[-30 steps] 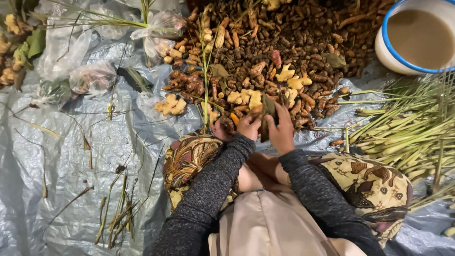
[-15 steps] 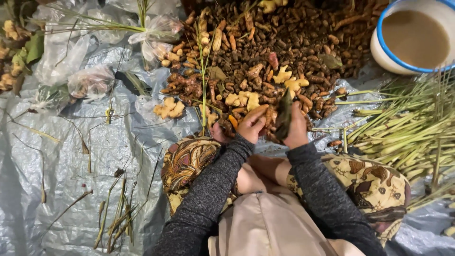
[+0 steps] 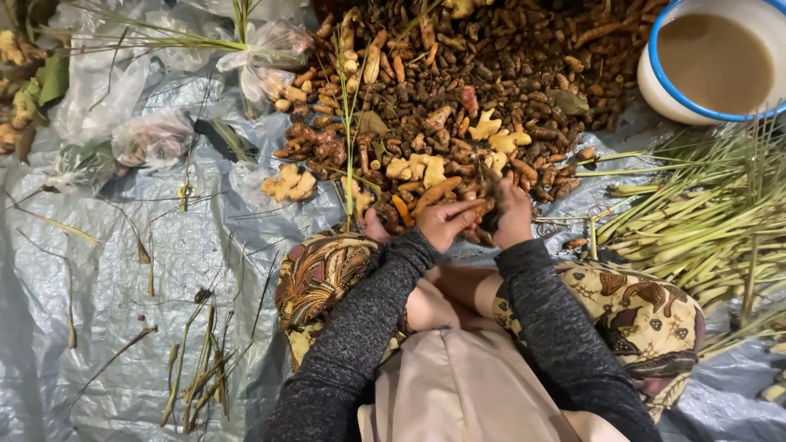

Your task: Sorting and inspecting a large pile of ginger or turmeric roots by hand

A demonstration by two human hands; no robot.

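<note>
Both hands meet at the near edge of the rhizome pile (image 3: 491, 90), right in front of the person's knees. Left hand (image 3: 446, 221) and right hand (image 3: 514, 217) are almost touching, with one dark root piece (image 3: 491, 203) between them.

Root piece: long axis runs roughly away from the person, upper end pointing into the pile, lower end tucked between the two palms. It sits just right of the left hand's fingers (image 3: 463, 209), which curl in against its side. The right hand is wrapped around it from the other side (so both are equally near, no clear lead hand). Fingers of both hands are closed on the piece; fingertips of the right hand are hidden behind it.

Relative to the pile:
- pale yellow ginger-like knobs (image 3: 417, 168) sit on its near edge, just beyond the left hand; an orange turmeric finger (image 3: 434, 192) lies touching the left knuckles
- loose pale knobs (image 3: 286, 184) off its left side on the grey tarpaulin (image 3: 123, 270)
- clear plastic bags (image 3: 151, 135) further left
- lemongrass stalks (image 3: 704, 221) right of it, near the right forearm
- white blue-rimmed basin (image 3: 720, 61) of murky brown liquid at its far right, well apart from the hands

In the way: nothing over the hands; the pile itself crowds the top end of the root, and a thin green stem (image 3: 350, 123) crosses the pile left of the left hand.
</note>
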